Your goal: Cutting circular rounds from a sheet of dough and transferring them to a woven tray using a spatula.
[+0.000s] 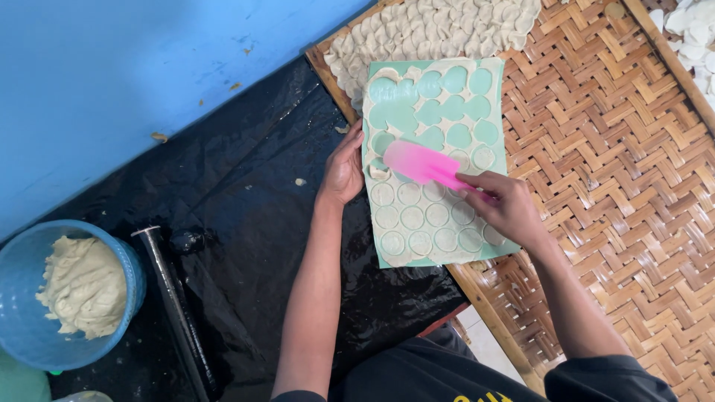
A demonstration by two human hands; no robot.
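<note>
Dough rounds (424, 219), cut but not yet lifted, sit in rows on the near half of the green mat (387, 257), which lies across the edge of the woven bamboo tray (596, 171). The right hand (506, 205) is closed around the handle of a pink scraper (423, 164), its blade flat on the sheet where bare green circles meet the uncut-out rounds. The left hand (344, 173) lies open with fingers pressed on the mat's left edge, pinning it.

Risk from here, as I read it: the rounds look thin, so a steep blade angle could tear or fold one. If the left hand eases off, the mat may slide on the black plastic sheet (246, 223). Leftover dough webbing (383, 74) around the holes could drag along and stick to a round.

Farther out: lifted rounds piled on the tray's far end (439, 26), a dark rolling pin (175, 305), and a blue bowl (18, 327) of dough (82, 286) at the left.
</note>
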